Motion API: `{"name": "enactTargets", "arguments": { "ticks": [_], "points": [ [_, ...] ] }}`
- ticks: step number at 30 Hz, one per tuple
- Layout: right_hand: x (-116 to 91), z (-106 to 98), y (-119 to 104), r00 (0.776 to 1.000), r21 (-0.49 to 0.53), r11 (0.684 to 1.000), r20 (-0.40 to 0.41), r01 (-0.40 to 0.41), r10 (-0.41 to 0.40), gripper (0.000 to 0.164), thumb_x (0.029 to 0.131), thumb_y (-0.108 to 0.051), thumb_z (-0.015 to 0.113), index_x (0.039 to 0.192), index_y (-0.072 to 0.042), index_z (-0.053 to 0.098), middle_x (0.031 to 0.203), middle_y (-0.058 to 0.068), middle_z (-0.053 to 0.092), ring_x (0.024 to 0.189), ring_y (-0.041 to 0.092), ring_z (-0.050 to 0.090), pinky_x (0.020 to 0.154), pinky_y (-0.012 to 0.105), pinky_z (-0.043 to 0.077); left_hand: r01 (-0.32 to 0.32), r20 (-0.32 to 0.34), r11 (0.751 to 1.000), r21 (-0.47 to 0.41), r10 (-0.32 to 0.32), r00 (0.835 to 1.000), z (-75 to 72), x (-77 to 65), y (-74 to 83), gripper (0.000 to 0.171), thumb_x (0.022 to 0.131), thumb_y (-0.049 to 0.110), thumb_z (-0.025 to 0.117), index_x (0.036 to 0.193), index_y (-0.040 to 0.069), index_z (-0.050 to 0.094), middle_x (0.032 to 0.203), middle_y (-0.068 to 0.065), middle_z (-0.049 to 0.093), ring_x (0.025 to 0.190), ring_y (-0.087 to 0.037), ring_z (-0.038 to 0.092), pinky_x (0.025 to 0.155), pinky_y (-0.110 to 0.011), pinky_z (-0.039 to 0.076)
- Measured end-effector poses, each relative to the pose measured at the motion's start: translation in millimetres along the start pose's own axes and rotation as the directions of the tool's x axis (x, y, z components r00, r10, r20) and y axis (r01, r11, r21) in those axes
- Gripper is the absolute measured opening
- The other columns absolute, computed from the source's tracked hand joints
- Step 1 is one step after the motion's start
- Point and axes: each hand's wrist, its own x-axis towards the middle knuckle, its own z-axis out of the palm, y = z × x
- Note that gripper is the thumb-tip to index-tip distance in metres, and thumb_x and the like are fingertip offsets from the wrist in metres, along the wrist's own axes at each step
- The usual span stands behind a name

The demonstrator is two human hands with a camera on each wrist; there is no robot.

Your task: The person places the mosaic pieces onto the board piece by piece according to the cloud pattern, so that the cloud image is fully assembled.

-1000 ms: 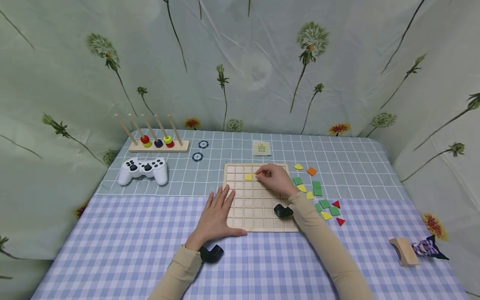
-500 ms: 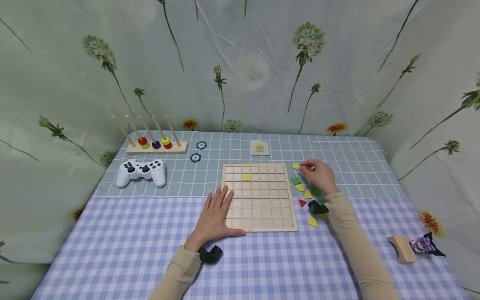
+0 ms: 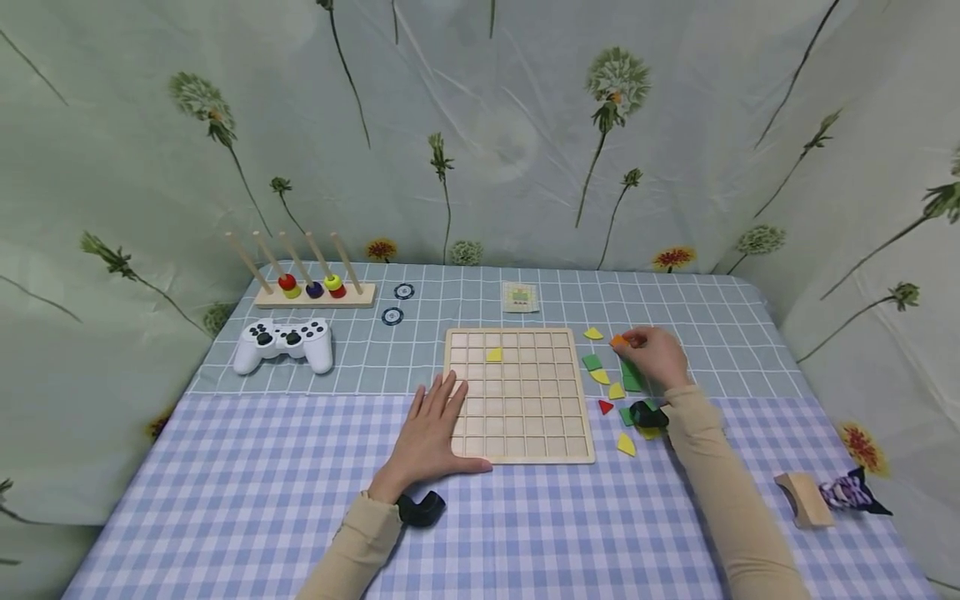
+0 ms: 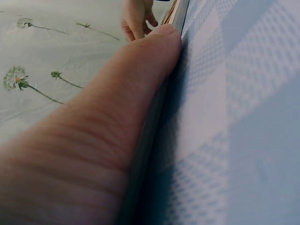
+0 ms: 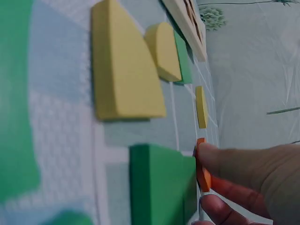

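Fingers of the right hand pinch a flat, bright orange tile.

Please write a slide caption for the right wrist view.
A right hand pinches an orange piece near green pieces and yellow pieces.

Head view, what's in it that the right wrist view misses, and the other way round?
Only head: the left hand, the white controller and the peg stand.
Only right wrist: clear side faces on the yellow pieces.
Both: the right hand pinching the orange piece, some green pieces, and the wooden board, though just its edge at the wrist.
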Motion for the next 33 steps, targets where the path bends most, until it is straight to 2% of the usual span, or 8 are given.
{"name": "enactTargets", "arguments": {
  "ticks": [7, 11, 14, 18, 26, 33],
  "points": [
    [-3.6, 3.1, -10.0, 0.999, 0.021, 1.0, -0.047, -0.001, 0.002, 0.022, 0.084, -0.014, 0.071, 0.097, 0.0, 0.059, 0.093, 0.02, 0.061, 0.08, 0.033, 0.054, 0.067, 0.041, 0.042, 0.003, 0.012, 1.0, 0.006, -0.003, 1.0, 0.0, 0.5, 0.5, 0.124, 0.064, 0.083, 0.058, 0.152, 0.008, 0.016, 0.158, -0.012, 0.006, 0.143, -0.026, -0.001, 0.114, -0.043, -0.003],
    [-7.4, 4.4, -18.4, 0.998, 0.015, 1.0, -0.062, -0.007, 0.008, 0.017, 0.084, -0.013, 0.071, 0.093, -0.003, 0.06, 0.093, 0.018, 0.062, 0.08, 0.032, 0.053, 0.064, 0.039, 0.039, 0.002, 0.009, 1.0, 0.013, -0.002, 1.0, 0.4, 0.3, 0.1, 0.124, 0.064, 0.083, 0.058, 0.152, 0.008, 0.016, 0.158, -0.012, 0.007, 0.143, -0.026, -0.001, 0.114, -0.043, -0.003],
    [-9.3, 8.5, -25.8, 0.995, 0.024, 0.999, -0.099, 0.029, -0.027, 0.017, 0.083, -0.014, 0.072, 0.091, -0.004, 0.061, 0.091, 0.016, 0.063, 0.076, 0.03, 0.054, 0.06, 0.037, 0.037, -0.001, 0.002, 1.0, 0.017, 0.001, 1.0, 0.9, -0.2, -0.6, 0.123, 0.064, 0.083, 0.058, 0.152, 0.007, 0.017, 0.157, -0.012, 0.008, 0.143, -0.026, 0.0, 0.114, -0.043, -0.002],
    [-10.1, 18.4, -40.5, 0.987, 0.087, 0.99, -0.13, 0.11, -0.098, 0.017, 0.081, -0.015, 0.074, 0.088, -0.004, 0.063, 0.087, 0.013, 0.063, 0.067, 0.025, 0.052, 0.053, 0.033, 0.036, -0.004, -0.005, 1.0, 0.01, 0.004, 1.0, 1.3, -0.6, -1.2, 0.123, 0.063, 0.082, 0.059, 0.152, 0.007, 0.017, 0.157, -0.012, 0.008, 0.143, -0.026, 0.0, 0.114, -0.043, -0.002],
    [-9.1, 44.9, -79.6, 0.977, 0.261, 0.942, -0.042, 0.213, -0.209, 0.012, 0.079, -0.012, 0.077, 0.086, -0.006, 0.07, 0.081, 0.006, 0.064, 0.063, 0.02, 0.051, 0.054, 0.03, 0.04, 0.013, 0.02, 1.0, 0.022, -0.013, 1.0, 1.9, 0.4, -0.7, 0.123, 0.064, 0.083, 0.057, 0.153, 0.009, 0.015, 0.158, -0.01, 0.005, 0.143, -0.024, -0.003, 0.113, -0.04, -0.005],
    [-9.0, 64.3, -105.0, 0.97, 0.294, 0.929, 0.028, 0.225, -0.243, 0.008, 0.084, -0.013, 0.072, 0.09, -0.007, 0.073, 0.09, 0.006, 0.068, 0.061, 0.017, 0.051, 0.053, 0.028, 0.041, 0.013, 0.021, 1.0, 0.019, -0.013, 1.0, 1.2, 0.3, -0.6, 0.123, 0.064, 0.083, 0.057, 0.153, 0.009, 0.015, 0.158, -0.011, 0.005, 0.143, -0.025, -0.003, 0.113, -0.041, -0.005]
  ]
}}
